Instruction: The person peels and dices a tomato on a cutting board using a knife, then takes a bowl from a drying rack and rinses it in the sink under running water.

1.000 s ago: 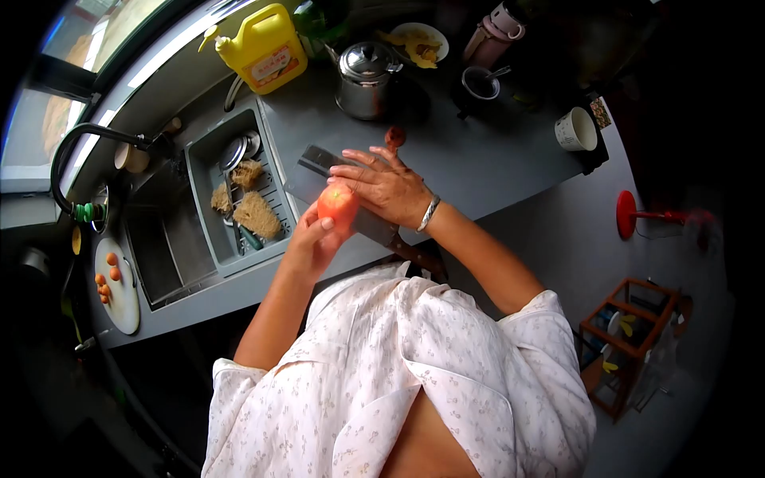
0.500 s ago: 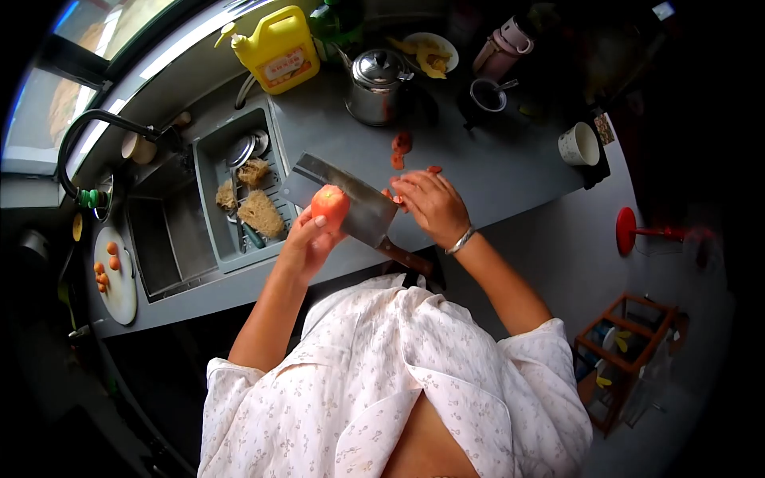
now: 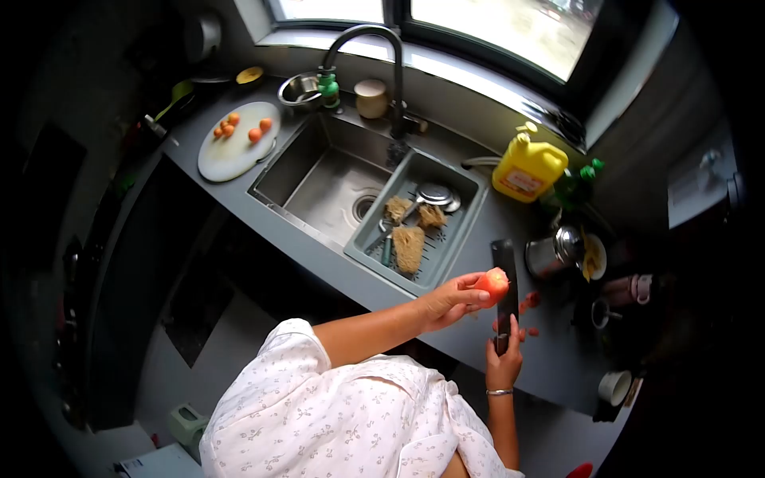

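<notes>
My left hand [image 3: 450,304] is closed around a peeled-looking tomato [image 3: 492,288], held above the counter with the fingertips on its lower side. Right beside the tomato stands a cleaver [image 3: 508,275], its dark blade seen nearly edge-on. My right hand [image 3: 504,365] is closed on the cleaver's handle, with a finger stretched up along it and a bracelet at the wrist. Red scraps [image 3: 531,299] lie on the counter just right of the blade.
A dish rack [image 3: 454,267] with sponges and lids adjoins the sink [image 3: 319,199]. A cutting board [image 3: 215,166] bears several small orange rounds. To the right are a yellow jug [image 3: 522,169], a metal kettle [image 3: 544,256] and a cup [image 3: 613,388] near the counter's edge.
My right hand has gone from the red scraps to the cleaver's handle and lifted the cleaver from the counter. The tomato stays in my left hand. The view has turned toward the sink.
</notes>
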### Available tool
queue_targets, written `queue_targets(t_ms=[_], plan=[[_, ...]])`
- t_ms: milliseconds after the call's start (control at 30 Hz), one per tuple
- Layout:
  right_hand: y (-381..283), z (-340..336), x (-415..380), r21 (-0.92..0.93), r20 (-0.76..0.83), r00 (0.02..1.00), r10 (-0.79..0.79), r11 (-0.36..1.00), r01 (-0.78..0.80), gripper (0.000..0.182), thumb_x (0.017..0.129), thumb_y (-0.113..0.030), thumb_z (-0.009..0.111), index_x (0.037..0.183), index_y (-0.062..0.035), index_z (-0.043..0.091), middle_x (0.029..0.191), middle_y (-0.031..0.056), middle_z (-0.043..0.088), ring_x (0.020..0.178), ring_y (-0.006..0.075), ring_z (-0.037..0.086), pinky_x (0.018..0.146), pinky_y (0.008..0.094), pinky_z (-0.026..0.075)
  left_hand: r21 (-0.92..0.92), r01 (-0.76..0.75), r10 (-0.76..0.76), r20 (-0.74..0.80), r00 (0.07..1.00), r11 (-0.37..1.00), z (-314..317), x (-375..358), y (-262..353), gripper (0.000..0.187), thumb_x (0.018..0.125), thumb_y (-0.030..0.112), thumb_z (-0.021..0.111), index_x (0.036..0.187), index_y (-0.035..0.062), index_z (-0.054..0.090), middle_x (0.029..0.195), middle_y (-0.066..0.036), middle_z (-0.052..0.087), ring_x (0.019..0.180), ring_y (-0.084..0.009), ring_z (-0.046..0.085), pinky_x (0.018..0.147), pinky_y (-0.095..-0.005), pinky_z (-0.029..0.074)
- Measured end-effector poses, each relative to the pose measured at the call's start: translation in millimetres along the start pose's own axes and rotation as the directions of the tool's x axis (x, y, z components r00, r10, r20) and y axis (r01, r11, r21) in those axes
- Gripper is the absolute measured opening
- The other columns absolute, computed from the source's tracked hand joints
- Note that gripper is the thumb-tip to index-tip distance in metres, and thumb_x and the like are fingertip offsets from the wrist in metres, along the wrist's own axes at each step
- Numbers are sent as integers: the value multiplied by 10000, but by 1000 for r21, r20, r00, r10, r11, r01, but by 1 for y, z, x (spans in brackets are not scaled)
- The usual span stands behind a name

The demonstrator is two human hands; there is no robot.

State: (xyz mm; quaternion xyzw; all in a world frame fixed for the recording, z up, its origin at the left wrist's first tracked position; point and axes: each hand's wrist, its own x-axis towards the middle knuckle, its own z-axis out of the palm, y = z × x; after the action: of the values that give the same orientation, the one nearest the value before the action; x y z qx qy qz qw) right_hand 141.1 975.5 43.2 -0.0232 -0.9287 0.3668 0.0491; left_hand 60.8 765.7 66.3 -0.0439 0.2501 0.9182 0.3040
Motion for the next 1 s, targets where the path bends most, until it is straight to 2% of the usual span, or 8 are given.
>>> queue_targets(t_ms=[100,167,267,300,367,600,833,1000], plan=[[17,15,4,123,4,1000,-8,992,8,669,794,-42,697,1419,-121,475,1271,190,616,1176,340,594,997,450,433,38,-121,123,-45,991,992,-21,-43,35,721,810,113,779,1430,85,411,1329,-97,550,1214,-230,567,1068,-415,459],[12,30,9,194,18,1000,-1,981,-3,672,789,-27,692,1420,-102,472,1269,166,615,1184,308,585,1036,447,401,63,-215,220,-95,971,975,-45,-79,63,667,836,51,739,1421,102,423,1263,-104,593,1086,-233,647,924,-384,560],[-81,34,5,315,120,981,152,931,-183,631,823,6,671,1418,-69,474,763,17,557,544,96,497,512,254,459,290,-339,405,-206,891,895,-82,-140,108,648,809,-3,754,1376,91,454,1236,-91,604,1042,-191,651,845,-326,568],[-95,50,1,298,112,981,161,936,-187,631,823,6,671,1418,-69,474,763,17,557,544,96,497,512,254,459,390,-375,479,-214,851,841,-95,-160,122,647,797,-19,762,1361,86,462,1230,-87,605,1050,-176,641,839,-310,561],[-110,86,-3,592,181,980,86,786,-178,613,860,4,654,1433,-40,441,667,-19,510,437,45,390,377,211,313,542,-390,576,-225,786,744,-120,-201,153,665,767,-34,786,1339,87,470,1222,-73,602,1088,-155,614,902,-295,534],[-251,193,-27,715,407,913,1,622,-319,604,876,-26,668,1427,2,424,679,0,534,460,81,466,405,223,368,776,-385,786,-219,578,500,-177,-346,235,706,694,-33,844,1275,97,465,1229,-64,547,1137,-153,567,1002,-300,475],[-347,283,-49,727,523,846,-102,571,-380,548,879,-37,677,1389,-46,478,687,-5,545,450,82,478,393,223,386,756,-436,831,-253,495,489,-233,-449,292,670,714,-47,821,1277,79,479,1240,-41,549,1163,-148,551,1016,-298,462],[-381,308,-47,687,591,793,-146,606,-400,555,868,-11,665,1392,-40,484,705,-8,550,456,82,486,398,214,373,795,-408,825,-192,532,448,-266,-467,338,655,707,-46,823,1271,70,509,1203,-51,586,1093,-138,591,971,-287,490]])
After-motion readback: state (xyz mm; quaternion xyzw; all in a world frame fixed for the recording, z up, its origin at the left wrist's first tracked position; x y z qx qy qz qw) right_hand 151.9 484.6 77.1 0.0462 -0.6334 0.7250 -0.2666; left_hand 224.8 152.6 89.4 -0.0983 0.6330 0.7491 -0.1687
